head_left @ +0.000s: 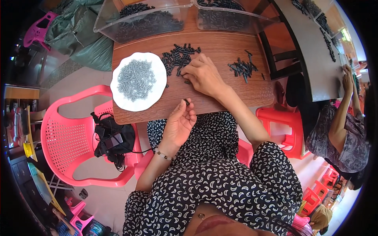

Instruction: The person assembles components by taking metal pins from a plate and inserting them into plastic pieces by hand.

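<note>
Near the table's front edge, my left hand (180, 125) is palm up with its fingers curled. A small black cylindrical part (186, 102) is pinched between its thumb and forefinger. My right hand (204, 76) reaches over the table with its fingers bent at the edge of a loose pile of small black cylindrical parts (179, 58). Whatever its fingertips grip is too small and partly hidden to tell. Left of the pile, a white scalloped plate (158, 90) holds a heap of tiny shiny silvery pieces (136, 80) that look like springs.
Finished-looking longer black pieces (243, 69) lie scattered on the table's right. Two clear plastic bins (143, 25) of black parts stand at the back. A pink chair (59, 129) with a black bag and cables is at left. Another person's arm (342, 106) works at a table on the right.
</note>
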`<action>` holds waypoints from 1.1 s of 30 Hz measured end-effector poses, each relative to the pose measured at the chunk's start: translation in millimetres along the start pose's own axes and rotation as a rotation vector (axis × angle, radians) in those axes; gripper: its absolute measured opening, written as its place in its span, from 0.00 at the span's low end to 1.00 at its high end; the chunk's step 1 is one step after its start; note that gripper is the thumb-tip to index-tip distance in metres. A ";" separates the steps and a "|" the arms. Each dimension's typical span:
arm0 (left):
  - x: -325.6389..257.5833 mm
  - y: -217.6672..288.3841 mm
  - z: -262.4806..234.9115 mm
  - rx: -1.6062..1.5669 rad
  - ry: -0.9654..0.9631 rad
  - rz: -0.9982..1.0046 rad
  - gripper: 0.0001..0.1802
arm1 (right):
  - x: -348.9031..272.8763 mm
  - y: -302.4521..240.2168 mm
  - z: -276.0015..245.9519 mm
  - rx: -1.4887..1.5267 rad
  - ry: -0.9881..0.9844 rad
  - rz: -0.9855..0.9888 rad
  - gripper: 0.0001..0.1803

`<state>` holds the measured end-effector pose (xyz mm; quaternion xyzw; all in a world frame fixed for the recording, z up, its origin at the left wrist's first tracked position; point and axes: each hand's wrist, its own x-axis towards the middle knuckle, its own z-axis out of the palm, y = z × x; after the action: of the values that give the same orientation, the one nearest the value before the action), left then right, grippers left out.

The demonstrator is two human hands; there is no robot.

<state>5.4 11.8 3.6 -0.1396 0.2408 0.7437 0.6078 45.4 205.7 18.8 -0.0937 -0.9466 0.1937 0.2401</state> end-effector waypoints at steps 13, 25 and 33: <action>-1.4 0.0 4.0 0.008 0.002 -0.008 0.13 | -16.1 -11.6 -12.1 0.057 -0.029 0.003 0.08; -8.2 -2.4 9.1 0.039 -0.099 0.126 0.16 | -54.2 -50.7 -35.2 0.945 0.052 0.506 0.07; -14.4 -12.1 19.9 0.095 -0.145 0.110 0.13 | -78.8 -71.4 -44.1 1.402 0.123 0.585 0.06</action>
<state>22.1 12.0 25.4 -0.0428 0.2385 0.7717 0.5880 129.4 133.8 50.9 -0.1769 -0.5235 0.7998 0.2344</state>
